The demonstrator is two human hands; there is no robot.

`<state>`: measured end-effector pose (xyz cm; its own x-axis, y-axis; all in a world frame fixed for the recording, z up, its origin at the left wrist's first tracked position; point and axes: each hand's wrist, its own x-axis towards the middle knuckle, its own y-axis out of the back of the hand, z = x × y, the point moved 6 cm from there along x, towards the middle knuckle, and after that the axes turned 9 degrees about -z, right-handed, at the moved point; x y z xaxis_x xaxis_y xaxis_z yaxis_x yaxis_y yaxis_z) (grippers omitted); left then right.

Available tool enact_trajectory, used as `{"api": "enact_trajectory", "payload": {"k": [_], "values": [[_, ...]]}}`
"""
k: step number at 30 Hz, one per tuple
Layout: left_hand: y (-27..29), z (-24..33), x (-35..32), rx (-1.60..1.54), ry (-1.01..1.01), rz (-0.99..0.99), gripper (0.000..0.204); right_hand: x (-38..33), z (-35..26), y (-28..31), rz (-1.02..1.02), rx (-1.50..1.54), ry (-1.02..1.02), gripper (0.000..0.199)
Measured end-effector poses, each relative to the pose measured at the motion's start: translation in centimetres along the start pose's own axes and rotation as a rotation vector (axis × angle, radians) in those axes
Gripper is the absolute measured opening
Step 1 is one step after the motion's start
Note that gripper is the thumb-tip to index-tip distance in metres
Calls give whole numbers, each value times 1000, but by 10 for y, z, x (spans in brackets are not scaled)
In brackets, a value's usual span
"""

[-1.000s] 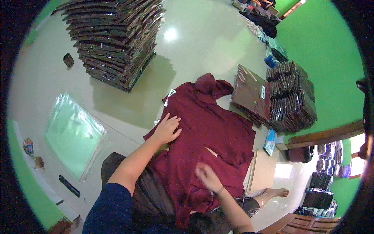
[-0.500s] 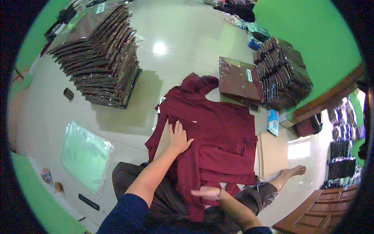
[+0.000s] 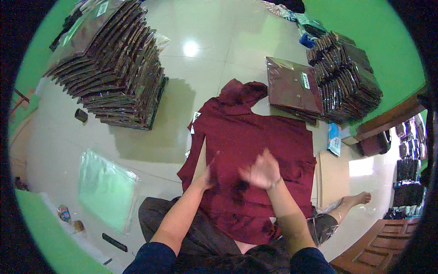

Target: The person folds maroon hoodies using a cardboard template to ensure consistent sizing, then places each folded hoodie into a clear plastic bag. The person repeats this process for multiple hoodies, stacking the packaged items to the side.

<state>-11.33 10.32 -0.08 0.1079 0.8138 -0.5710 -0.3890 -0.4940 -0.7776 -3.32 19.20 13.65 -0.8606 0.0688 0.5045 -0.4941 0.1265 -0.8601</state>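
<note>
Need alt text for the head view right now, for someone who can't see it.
A seated person spreads a maroon hooded garment flat on a pale tiled floor, left hand pressing its left edge, right hand blurred above its middle. Tall stacks of bagged garments stand at the upper left and upper right, clear plastic bags at the left.

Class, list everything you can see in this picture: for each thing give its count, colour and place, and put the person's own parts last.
Maroon garment: one, dark red, spread on the floor in front of the person.
Tall stack of bagged garments: one, dark brown, far left.
Flat bagged garments: a short pile, maroon, beyond the spread garment on the right.
Second stack of bagged garments: one, dark, far right by the green wall.
Clear plastic bags: a flat pile, greenish, near left.
Cardboard sheet: one, tan, right of the garment.
Small dark object: one, on the floor by the tall stack.
Floor: cream tiles.
Bare foot: one, lower right.
Left hand: on the garment's left part.
Right hand: blurred, over the garment's middle.
</note>
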Motion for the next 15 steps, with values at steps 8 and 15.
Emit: {"api": "enact_trajectory", "payload": {"k": [8, 15], "values": [[22, 5, 3, 528, -108, 212, 73, -78, -38, 116, 1560, -1838, -295, 64], [29, 7, -30, 721, -465, 491, 49, -84, -9, 104, 1315, -1896, -218, 34]]}}
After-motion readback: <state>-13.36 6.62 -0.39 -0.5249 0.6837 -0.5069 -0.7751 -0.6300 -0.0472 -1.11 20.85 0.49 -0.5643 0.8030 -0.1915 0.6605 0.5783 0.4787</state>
